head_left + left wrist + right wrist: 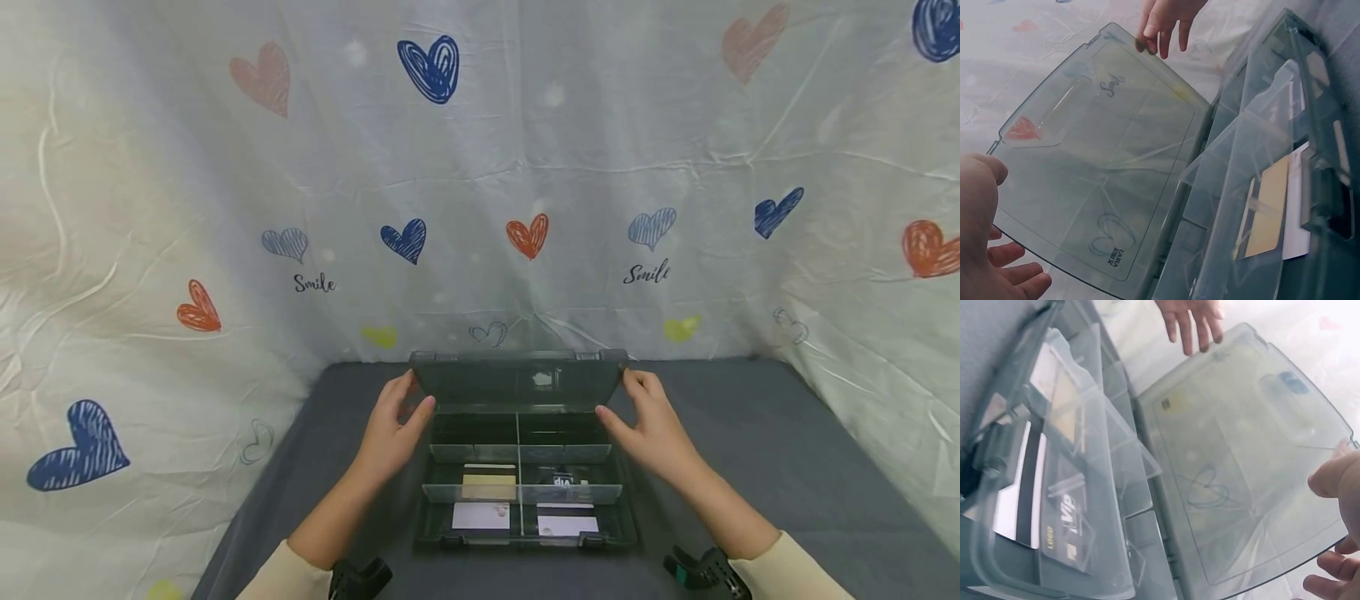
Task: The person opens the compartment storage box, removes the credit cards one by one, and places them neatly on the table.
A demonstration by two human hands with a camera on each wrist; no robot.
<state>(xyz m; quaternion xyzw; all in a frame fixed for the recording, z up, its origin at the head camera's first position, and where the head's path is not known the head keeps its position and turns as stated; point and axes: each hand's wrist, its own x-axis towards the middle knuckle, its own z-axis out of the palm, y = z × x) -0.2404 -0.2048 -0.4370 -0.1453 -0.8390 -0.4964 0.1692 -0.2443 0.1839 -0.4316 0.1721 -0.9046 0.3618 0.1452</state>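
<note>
Box, shallow, transparent green-grey plastic with compartments [632,523], sits on the dark grey tabletop [757,425] between the hands, hinge side away from the person, so the compartments face them. Matching transparent hinged lid [487,385] is raised at the far side; exact tilt hard to tell. Left hand [394,423] and right hand [651,419] are well apart, gripping opposite side edges near the outer corners, thumbs toward the inner face, fingers round the outside; likely so the lid is supported evenly. How firm the grip is, cannot tell. Clear plastic dividers [573,454] presumably keep cards sorted: tan rectangular card [480,481] middle left, dark "VIP" card [562,479] middle right, plain white card [481,517] near left, white card with dark stripe [567,526] near right. Dark plastic front latch [592,541] faces the person, within easy reach, probably.
</note>
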